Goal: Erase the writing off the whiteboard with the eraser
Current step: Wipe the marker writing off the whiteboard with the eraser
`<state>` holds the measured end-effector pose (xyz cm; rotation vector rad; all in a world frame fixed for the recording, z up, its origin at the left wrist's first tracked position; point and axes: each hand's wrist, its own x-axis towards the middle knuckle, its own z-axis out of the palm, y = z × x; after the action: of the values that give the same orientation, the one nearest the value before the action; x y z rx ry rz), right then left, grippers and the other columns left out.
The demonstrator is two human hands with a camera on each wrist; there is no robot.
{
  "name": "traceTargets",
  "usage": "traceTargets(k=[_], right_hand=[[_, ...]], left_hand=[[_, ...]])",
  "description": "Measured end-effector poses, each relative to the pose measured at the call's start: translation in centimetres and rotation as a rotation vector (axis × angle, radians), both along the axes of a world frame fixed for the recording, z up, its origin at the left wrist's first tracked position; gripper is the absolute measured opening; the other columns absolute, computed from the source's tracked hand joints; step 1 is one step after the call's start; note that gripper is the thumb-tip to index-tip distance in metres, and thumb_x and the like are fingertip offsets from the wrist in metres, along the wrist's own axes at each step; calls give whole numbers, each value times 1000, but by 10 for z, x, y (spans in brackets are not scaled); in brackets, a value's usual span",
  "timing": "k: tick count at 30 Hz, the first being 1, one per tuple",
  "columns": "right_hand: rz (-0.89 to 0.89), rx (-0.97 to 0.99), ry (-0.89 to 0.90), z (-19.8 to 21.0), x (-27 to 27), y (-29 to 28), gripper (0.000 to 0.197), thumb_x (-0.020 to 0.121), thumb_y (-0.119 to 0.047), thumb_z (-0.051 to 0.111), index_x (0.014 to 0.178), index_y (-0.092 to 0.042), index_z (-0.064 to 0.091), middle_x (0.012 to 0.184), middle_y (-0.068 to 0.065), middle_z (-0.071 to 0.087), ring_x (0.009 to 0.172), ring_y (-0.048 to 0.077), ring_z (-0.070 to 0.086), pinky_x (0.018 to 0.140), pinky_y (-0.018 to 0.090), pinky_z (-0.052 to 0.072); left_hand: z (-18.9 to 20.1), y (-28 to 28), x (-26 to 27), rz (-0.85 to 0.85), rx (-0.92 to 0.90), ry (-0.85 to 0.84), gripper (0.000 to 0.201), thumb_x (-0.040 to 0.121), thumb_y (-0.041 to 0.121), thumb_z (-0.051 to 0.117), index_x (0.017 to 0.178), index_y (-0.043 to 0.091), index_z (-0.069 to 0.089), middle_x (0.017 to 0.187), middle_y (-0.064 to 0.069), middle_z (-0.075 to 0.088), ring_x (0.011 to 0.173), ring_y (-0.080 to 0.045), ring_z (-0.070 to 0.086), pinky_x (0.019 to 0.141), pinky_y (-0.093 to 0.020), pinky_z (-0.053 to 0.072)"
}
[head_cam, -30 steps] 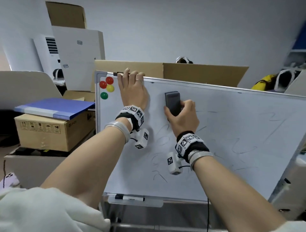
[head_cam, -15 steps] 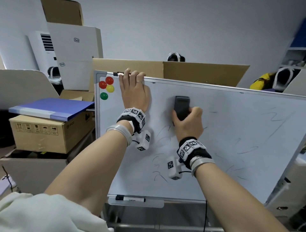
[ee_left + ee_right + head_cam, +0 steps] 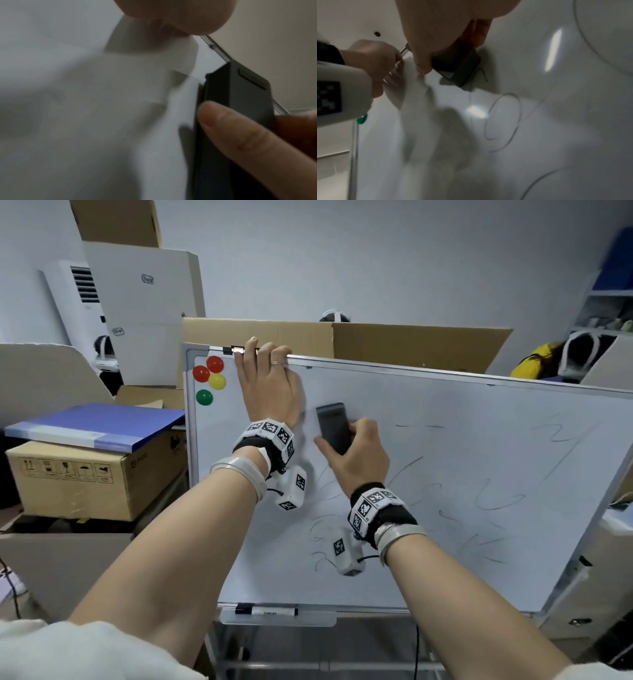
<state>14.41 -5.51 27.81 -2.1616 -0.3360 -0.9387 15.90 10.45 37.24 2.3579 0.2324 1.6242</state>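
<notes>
A white whiteboard leans tilted in front of me, with thin dark scribbles across its middle and right. My right hand grips a dark grey eraser and presses it flat on the board's upper left part. In the right wrist view the eraser sits under my thumb and fingers. In the left wrist view the eraser stands just right of my left palm. My left hand lies on the board with its fingers hooked over the top edge.
Coloured round magnets sit in the board's top left corner. A black marker lies in the tray under the board. A cardboard box with a blue folder stands to the left. A large open carton stands behind the board.
My right hand swept the eraser right and then back left toward my left hand. My left hand has stayed on the top edge.
</notes>
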Motion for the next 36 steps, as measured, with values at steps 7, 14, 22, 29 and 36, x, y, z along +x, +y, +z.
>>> traceTargets(k=[7,14,22,29,36], right_hand=[[-257,184,46,0,15,-104,53,78,-66,68,96,-29,35,97,-5,51,72,20,59,57,32,46],[-269,312,66,-3,30,-171,57,74,-67,71,95,-24,40,91,-2,57,64,18,58,51,28,37],[4,67,31,15,37,-121,55,76,-64,73,95,-23,41,97,-7,47,67,17,55,53,29,40],[-88,72,-7,9,43,-148,54,77,-63,71,99,-21,44,101,-7,48,67,19,55,53,30,40],[-294,325,57,7,51,-232,53,76,-63,70,95,-25,39,97,-2,56,67,21,58,55,29,34]], left_hand=[[10,-62,14,69,-136,-12,31,86,31,41,101,24,68,126,6,59,142,-25,35,116,-55,16],[-9,-150,35,-79,-10,-41,34,84,27,47,111,25,68,119,5,62,133,-23,45,120,-49,15],[-5,-136,29,-48,58,8,37,87,25,41,114,29,65,120,11,62,127,-18,47,119,-45,17],[-6,-157,37,-32,-33,-16,37,98,41,28,107,25,60,119,9,56,131,-20,41,120,-43,12],[-8,-172,50,27,-116,-85,31,94,39,38,99,19,61,114,5,59,134,-22,41,119,-44,15]])
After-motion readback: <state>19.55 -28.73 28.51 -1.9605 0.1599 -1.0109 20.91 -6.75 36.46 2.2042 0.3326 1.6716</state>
